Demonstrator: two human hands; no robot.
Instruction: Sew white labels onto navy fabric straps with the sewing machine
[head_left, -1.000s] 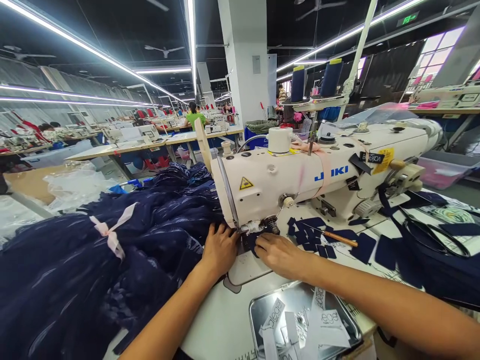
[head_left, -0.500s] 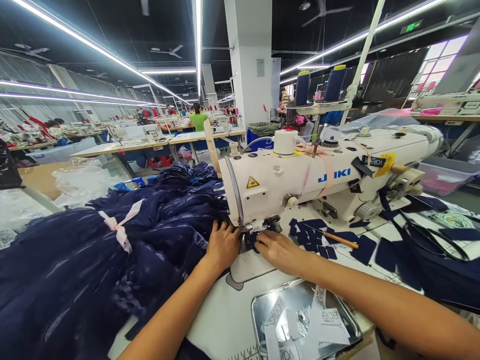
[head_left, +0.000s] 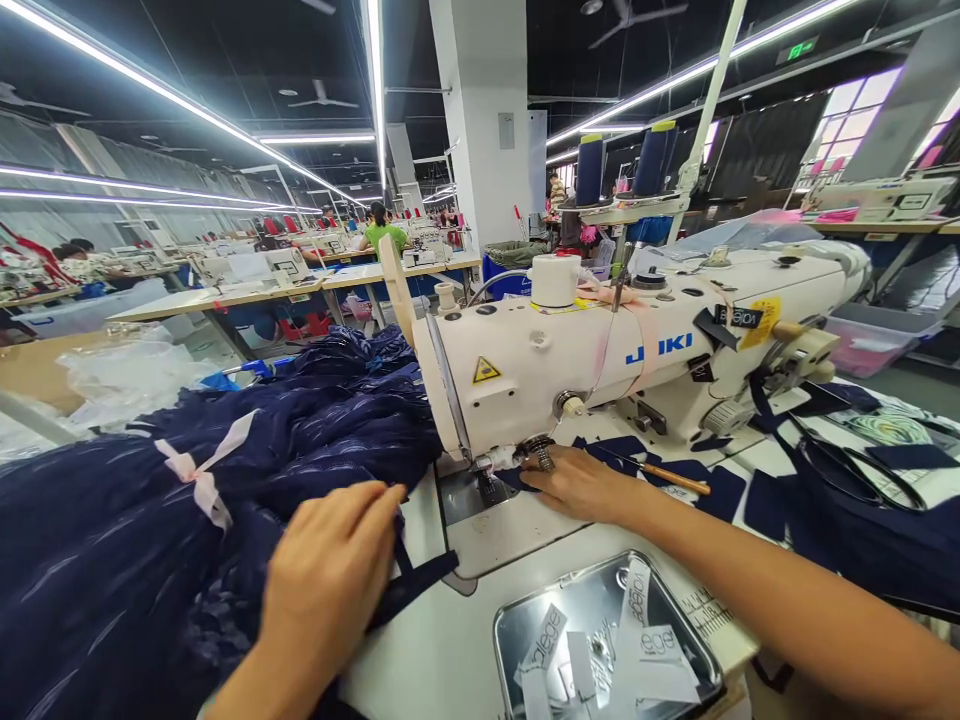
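A white sewing machine stands across the table, its presser foot low at the left end. My left hand is in front and left of the needle area, fingers bent together on dark blue fabric, a strip of which trails beside it. My right hand lies right of the presser foot, fingers closed over a small dark blue piece that is mostly hidden. The big pile of dark blue fabric covers the left side, with a pale tied ribbon on it.
A metal tray with white labels sits at the front. Dark cut pieces, a wooden-handled tool and black-handled scissors lie to the right. Behind are thread cones and a person in green.
My left hand has pulled back from the presser foot towards the lower left, with dark fabric at its fingers. My right hand stays near the needle area. The view has shifted slightly.
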